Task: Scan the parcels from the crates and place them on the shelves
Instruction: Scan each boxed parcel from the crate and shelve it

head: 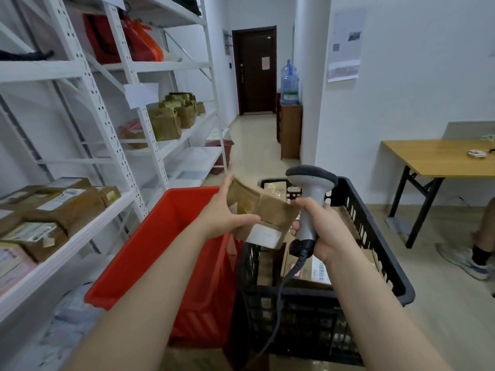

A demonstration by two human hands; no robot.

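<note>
A parcel (pixel 261 210) is being held beside a scanner (pixel 310 191).
The brown parcel is being gripped by the left hand (pixel 227 215) above the red crate (pixel 150 253) and the black crate (pixel 372 236). The scanner's handle is being clasped by the right hand (pixel 322 231), just beside the parcel. More boxes are lying on the shelves (pixel 80 236) at left.

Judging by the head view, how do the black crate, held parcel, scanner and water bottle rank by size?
1. black crate
2-3. held parcel and scanner, about alike
4. water bottle, but it stands far off
</note>
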